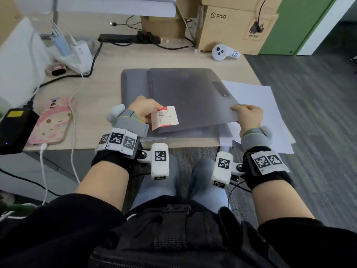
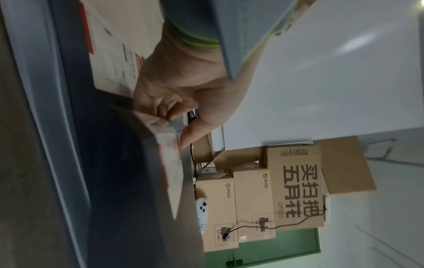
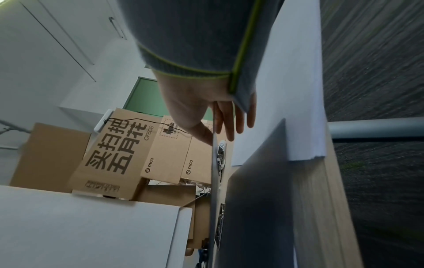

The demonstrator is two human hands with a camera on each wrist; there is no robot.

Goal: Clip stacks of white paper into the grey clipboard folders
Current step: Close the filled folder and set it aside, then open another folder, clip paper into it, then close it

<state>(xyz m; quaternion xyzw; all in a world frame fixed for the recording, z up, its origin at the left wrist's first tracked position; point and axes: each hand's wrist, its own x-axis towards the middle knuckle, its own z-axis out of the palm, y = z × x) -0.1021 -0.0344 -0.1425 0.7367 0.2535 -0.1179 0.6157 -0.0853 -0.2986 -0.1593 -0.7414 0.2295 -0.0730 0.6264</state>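
Note:
A grey clipboard folder [image 1: 193, 97] lies on the desk on top of a second grey folder [image 1: 133, 88]. Its near edge is raised off what lies under it. My left hand [image 1: 152, 113] pinches the folder's near left corner, together with a white and red label card [image 1: 166, 118] that wraps over it; the left wrist view shows thumb and fingers of that left hand [image 2: 174, 123] closed on this edge. My right hand [image 1: 239, 111] grips the near right corner, thumb on top. In the right wrist view the right hand [image 3: 215, 130] pinches the thin cover [image 3: 214, 163]. White paper [image 1: 260, 105] lies to the right, partly under the folder.
A white controller [image 1: 224, 52] and cardboard boxes [image 1: 231, 26] stand at the back right. A phone in a pink case [image 1: 50, 122], a black power brick [image 1: 15, 128] and cables occupy the left. A black power strip [image 1: 127, 38] lies at the back. The paper overhangs the desk's right edge.

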